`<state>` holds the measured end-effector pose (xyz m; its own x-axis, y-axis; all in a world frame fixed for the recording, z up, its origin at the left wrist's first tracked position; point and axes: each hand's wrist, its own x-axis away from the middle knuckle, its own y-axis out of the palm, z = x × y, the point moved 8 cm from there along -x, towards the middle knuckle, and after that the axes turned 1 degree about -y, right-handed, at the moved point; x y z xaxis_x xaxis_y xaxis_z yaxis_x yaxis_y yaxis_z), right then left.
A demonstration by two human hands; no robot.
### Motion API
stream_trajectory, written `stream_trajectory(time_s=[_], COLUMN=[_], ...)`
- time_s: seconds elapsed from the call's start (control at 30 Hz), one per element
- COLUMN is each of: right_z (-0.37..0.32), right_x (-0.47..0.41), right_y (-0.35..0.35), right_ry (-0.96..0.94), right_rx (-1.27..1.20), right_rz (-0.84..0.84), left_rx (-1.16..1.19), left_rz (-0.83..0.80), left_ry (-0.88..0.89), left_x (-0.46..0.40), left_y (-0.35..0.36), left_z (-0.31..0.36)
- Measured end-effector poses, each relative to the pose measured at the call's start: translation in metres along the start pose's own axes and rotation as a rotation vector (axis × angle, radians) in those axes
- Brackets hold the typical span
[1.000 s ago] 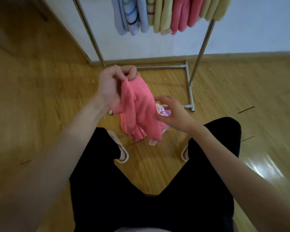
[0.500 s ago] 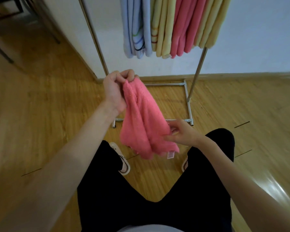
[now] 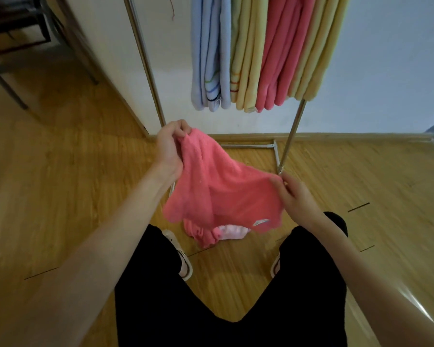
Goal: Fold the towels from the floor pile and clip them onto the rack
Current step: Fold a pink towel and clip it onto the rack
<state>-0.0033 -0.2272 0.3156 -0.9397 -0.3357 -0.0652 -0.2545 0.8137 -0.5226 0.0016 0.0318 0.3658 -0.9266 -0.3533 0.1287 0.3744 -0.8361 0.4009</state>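
A coral-pink towel [image 3: 218,191] is stretched between my hands above the floor, with a white label near its lower right edge. My left hand [image 3: 169,146] grips its upper left corner. My right hand [image 3: 295,196] pinches its right corner. Below it, a small floor pile [image 3: 216,232] of pink and pale towels lies between my feet. The metal rack [image 3: 147,63] stands against the wall, with several folded towels [image 3: 258,51] in blue, yellow and pink hanging from it.
The rack's base bars [image 3: 276,156] lie on the wooden floor just beyond the towel. A dark chair [image 3: 13,46] stands at the far left. My legs in black trousers and white slippers [image 3: 183,261] fill the lower view.
My right hand has moved right and up along the towel's edge to its corner, spreading the towel wide. The view tilted upward, showing more of the rack.
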Motion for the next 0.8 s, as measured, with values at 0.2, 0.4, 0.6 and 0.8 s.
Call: stream_trajectory(time_s=[0.2, 0.4, 0.6, 0.8], right_z=[-0.083, -0.117, -0.105, -0.120], right_x=[-0.018, -0.037, -0.052, -0.057], right_y=[-0.031, -0.045, -0.029, -0.008], right_ry=[-0.070, -0.009, 0.255, 0.268], right_rx=[-0.217, -0.478, -0.687, -0.733], right_rz=[0.099, 0.233, 0.439, 0.509], left_rx=[-0.527, -0.944, -1.026, -1.208], left_rz=[-0.098, -0.346, -0.601, -0.506], left_ry=[0.174, 0.259, 0.097, 0.233], left_x=[-0.008, -0.009, 0.043, 0.082], left_y=[0.014, 0.037, 0.034, 0.033], left_z=[0.005, -0.017, -0.039, -0.046])
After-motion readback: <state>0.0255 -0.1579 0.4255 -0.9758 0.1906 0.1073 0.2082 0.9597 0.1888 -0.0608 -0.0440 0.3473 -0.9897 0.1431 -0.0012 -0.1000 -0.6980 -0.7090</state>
